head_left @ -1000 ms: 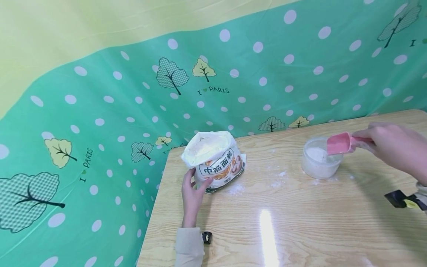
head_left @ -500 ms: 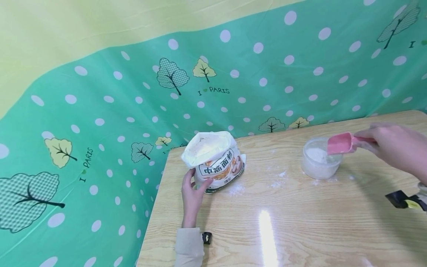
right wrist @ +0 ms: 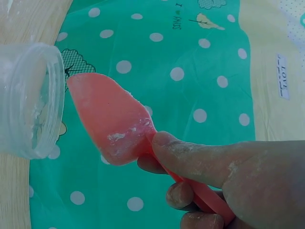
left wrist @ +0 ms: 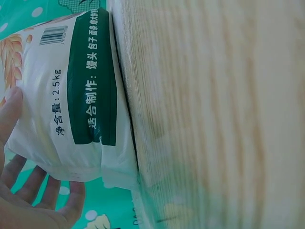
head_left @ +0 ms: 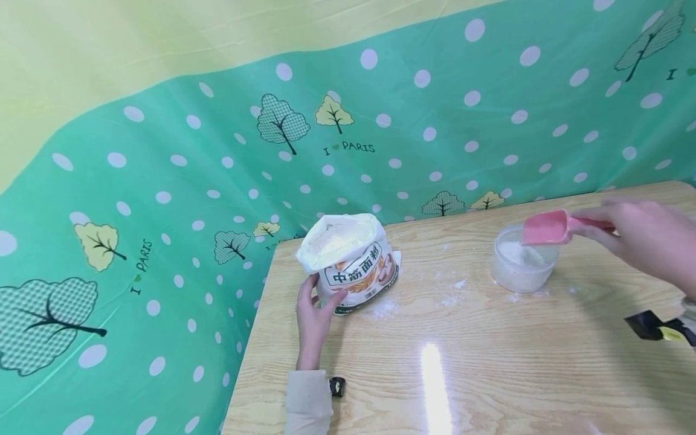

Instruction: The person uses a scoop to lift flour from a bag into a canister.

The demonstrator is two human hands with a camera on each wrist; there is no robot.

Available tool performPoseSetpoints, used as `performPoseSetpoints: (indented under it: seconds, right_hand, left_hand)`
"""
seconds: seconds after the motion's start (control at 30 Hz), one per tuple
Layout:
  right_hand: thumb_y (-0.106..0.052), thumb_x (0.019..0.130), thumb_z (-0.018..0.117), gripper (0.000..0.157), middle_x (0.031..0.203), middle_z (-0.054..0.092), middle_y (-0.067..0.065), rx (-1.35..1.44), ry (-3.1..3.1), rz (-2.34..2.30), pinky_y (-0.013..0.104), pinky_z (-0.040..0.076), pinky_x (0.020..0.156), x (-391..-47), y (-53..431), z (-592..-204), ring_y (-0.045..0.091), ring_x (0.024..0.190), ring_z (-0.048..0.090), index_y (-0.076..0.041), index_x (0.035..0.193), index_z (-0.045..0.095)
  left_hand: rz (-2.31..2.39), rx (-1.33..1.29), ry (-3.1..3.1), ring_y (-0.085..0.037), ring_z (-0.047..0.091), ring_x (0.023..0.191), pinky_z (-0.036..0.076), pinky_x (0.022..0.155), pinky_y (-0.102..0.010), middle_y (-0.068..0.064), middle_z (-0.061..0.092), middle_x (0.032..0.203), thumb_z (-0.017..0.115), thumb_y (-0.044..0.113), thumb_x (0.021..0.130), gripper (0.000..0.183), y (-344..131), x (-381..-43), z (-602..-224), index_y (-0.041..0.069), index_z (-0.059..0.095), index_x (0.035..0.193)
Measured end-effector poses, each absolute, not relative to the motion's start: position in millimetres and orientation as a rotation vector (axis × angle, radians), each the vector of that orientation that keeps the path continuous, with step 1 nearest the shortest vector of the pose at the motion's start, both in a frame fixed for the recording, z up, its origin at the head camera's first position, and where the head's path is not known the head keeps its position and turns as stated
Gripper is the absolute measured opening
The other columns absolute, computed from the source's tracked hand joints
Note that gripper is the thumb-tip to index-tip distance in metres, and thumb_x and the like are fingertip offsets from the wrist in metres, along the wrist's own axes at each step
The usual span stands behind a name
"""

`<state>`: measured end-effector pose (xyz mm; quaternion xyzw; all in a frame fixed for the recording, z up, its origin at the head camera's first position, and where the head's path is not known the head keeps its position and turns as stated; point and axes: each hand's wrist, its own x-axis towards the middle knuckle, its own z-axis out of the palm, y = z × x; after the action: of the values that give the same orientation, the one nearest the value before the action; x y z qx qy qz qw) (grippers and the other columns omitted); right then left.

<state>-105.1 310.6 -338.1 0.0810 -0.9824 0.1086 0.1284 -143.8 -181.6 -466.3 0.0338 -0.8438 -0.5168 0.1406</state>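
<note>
An opened white flour bag point(head_left: 350, 260) with dark printed characters stands at the left of the table, flour visible in its rolled-back mouth. My left hand point(head_left: 314, 311) holds its lower left side, thumb on the printed front and the other fingers round the side, as the left wrist view also shows. In my right hand point(head_left: 647, 235) is the handle of a pink scoop point(right wrist: 112, 119), its bowl above the rim of a clear round tub point(head_left: 523, 279) of white flour. Flour dust clings to the scoop's outside and to my right thumb.
Flour is spilled in patches point(head_left: 383, 307) on the wooden table point(head_left: 380, 368) between bag and tub. A green dotted cloth point(head_left: 217, 181) hangs behind and to the left of the table. Black straps circle both wrists.
The scoop has risen slightly and shifted a little left over the tub, its bowl tilting with my right hand. My left hand and the bag have stayed put.
</note>
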Motion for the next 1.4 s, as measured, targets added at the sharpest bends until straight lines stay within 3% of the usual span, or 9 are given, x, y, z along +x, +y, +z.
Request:
performPoseSetpoints:
  seconds: [0.13,0.33,0.67,0.87,1.2,1.4]
  right_hand:
    - [-0.012,0.086,0.076,0.029,0.065,0.05,0.004,0.277,-2.819,0.349,0.029,0.033,0.05,-105.9,305.3,-335.2,0.02,0.058,0.04,0.009,0.107,0.071]
    - [-0.015,0.09,0.073,0.029,0.069,0.056,0.006,0.295,-2.824,0.382,0.03,0.035,0.051,-109.3,297.5,-329.2,0.021,0.061,0.043,0.005,0.111,0.072]
    - [-0.01,0.084,0.078,0.034,0.073,0.057,0.004,0.417,-2.736,0.428,0.028,0.034,0.051,-115.1,278.7,-328.4,0.017,0.06,0.042,0.0,0.117,0.072]
    - [-0.009,0.086,0.076,0.036,0.089,0.064,0.008,0.446,-2.762,0.511,0.029,0.04,0.054,-116.4,265.1,-330.2,0.018,0.067,0.05,-0.004,0.121,0.07]
    - [-0.011,0.091,0.072,0.036,0.076,0.05,0.0,0.47,-2.809,0.561,0.025,0.032,0.05,-119.6,241.0,-326.5,0.015,0.062,0.039,-0.007,0.126,0.068]
    - [-0.014,0.093,0.069,0.03,0.081,0.057,0.005,0.514,-2.782,0.61,0.03,0.043,0.058,-126.6,225.8,-322.6,0.022,0.07,0.049,-0.005,0.122,0.07]
  left_hand:
    - [-1.489,0.083,-2.428,-0.023,0.047,0.131,0.046,0.104,-0.048,-0.005,0.053,0.139,0.085,0.035,0.077,0.073,-181.5,-143.4,-466.0,0.017,0.053,0.14]
    - [-1.488,0.069,-2.423,-0.025,0.047,0.131,0.046,0.104,-0.05,-0.007,0.054,0.139,0.085,0.034,0.077,0.072,-180.7,-143.5,-465.7,0.016,0.053,0.139]
    - [-1.491,0.074,-2.419,-0.026,0.048,0.131,0.046,0.103,-0.05,-0.007,0.054,0.139,0.086,0.034,0.076,0.073,-181.3,-143.5,-466.5,0.015,0.054,0.139]
    - [-1.477,0.07,-2.425,-0.025,0.048,0.131,0.046,0.103,-0.049,-0.006,0.054,0.14,0.086,0.034,0.076,0.073,-180.5,-143.4,-466.4,0.015,0.054,0.139]
    - [-1.457,0.055,-2.418,-0.026,0.049,0.13,0.048,0.101,-0.049,-0.008,0.055,0.139,0.087,0.032,0.075,0.074,-182.9,-143.7,-467.6,0.015,0.054,0.139]
    - [-1.467,0.065,-2.423,-0.026,0.048,0.131,0.047,0.102,-0.049,-0.008,0.054,0.14,0.087,0.032,0.075,0.075,-183.0,-143.0,-467.4,0.014,0.053,0.14]
